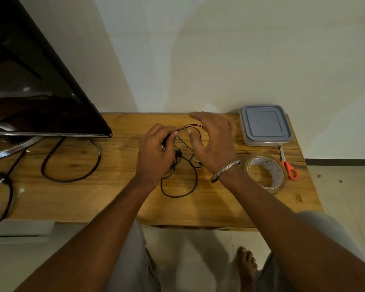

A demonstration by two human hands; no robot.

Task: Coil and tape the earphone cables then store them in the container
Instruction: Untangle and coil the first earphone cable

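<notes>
A thin black earphone cable [178,189] lies in loose loops on the wooden table [114,186]. My left hand [155,153] pinches a bunch of the cable near its top between thumb and fingers. My right hand [214,142] hovers just to the right with fingers spread and straight, and a loop of cable runs around its fingers. A square clear container [266,125] with a grey lid, closed, stands at the back right. A roll of clear tape [267,172] lies in front of it, beside my right wrist.
Orange-handled scissors [288,165] lie to the right of the tape. A dark monitor [34,81] on a chrome ring stand fills the left. A thick black cord [72,178] loops on the table under it. The wall runs behind the table.
</notes>
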